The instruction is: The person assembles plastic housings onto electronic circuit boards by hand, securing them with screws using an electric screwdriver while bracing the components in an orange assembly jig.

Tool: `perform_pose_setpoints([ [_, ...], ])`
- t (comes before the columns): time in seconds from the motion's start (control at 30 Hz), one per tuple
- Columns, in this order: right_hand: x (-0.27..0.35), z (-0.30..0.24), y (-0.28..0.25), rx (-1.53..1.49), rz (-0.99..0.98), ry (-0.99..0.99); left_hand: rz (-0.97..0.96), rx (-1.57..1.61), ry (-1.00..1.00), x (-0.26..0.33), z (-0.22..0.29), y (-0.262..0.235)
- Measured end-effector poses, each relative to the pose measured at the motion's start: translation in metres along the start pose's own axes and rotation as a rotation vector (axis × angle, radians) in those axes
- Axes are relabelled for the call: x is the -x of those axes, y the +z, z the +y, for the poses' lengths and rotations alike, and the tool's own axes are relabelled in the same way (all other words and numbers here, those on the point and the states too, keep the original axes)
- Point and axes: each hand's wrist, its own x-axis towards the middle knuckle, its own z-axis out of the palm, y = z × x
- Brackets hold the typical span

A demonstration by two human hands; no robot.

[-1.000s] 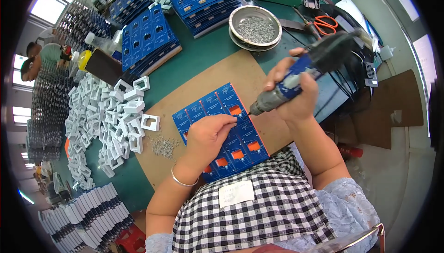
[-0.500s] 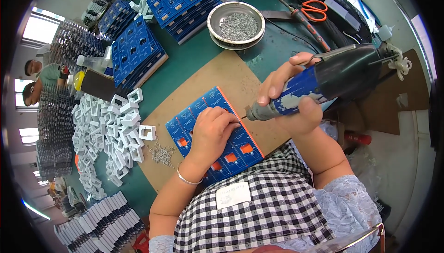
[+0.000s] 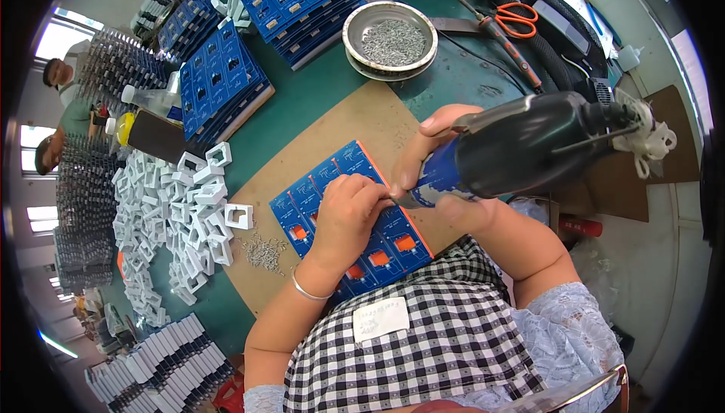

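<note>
1. At the far left, two people point(image 3: 59, 73) are by tall stacks of dark and silvery parts point(image 3: 84, 209).
2. Low on the left, white pieces point(image 3: 158, 360) stand in close rows.
3. A big heap of white frames point(image 3: 174, 216) lies on the green counter point(image 3: 291, 92). They point every which way.
4. Behind the heap is a leaning stack of blue boards point(image 3: 219, 84).
5. A small pile of tiny screws point(image 3: 264, 252) sits on a brown sheet point(image 3: 317, 133), just right of the white frames.
6. The left hand point(image 3: 347, 213) rests on top of a blue board with orange patches point(image 3: 389, 224). Its fingertips are close together near the board's right edge, but I cannot tell if they pinch anything.
7. That board lies on the brown sheet, in front of the person's checked apron point(image 3: 438, 337).
8. Farther back, a round metal bowl point(image 3: 356, 44) holds lots more screws.
9. The right hand point(image 3: 468, 215) is wrapped around a blue and black power driver point(image 3: 521, 145). The driver's front end is right by the left fingertips; its very tip is too blurry to see well.
10. Past the bowl are a soldering iron point(image 3: 507, 49) and scissors with orange handles point(image 3: 516, 34).
</note>
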Motion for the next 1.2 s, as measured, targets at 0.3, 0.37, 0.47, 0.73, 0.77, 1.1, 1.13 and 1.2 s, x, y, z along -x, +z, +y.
perform_pose_setpoints([
  [0.3, -0.002, -0.007, 0.009, 0.031, 0.051, 0.108, 0.008, 0.004, 0.006, 0.001, -0.001, 0.001],
  [0.37, -0.003, -0.011, 0.011, 0.023, 0.070, 0.127, 0.007, -0.001, 0.008, 0.002, -0.002, 0.001],
  [0.47, -0.005, -0.015, 0.013, -0.056, 0.061, 0.205, 0.014, -0.001, 0.019, 0.003, -0.003, 0.001],
  [0.73, -0.015, -0.010, 0.015, -0.240, 0.001, 0.428, -0.033, 0.052, 0.043, 0.005, -0.007, -0.001],
  [0.77, -0.015, -0.007, 0.017, -0.144, -0.038, 0.451, -0.030, 0.056, 0.046, 0.004, -0.006, -0.002],
  [1.1, -0.011, 0.016, 0.036, 0.329, -0.116, 0.255, -0.034, 0.244, -0.142, 0.027, -0.001, -0.029],
  [1.13, -0.010, 0.018, 0.035, 0.352, -0.092, 0.196, -0.017, 0.171, -0.154, 0.030, -0.001, -0.041],
  [1.2, -0.010, 0.019, 0.012, 0.185, -0.113, 0.202, 0.018, -0.018, -0.208, 0.045, -0.006, -0.067],
])
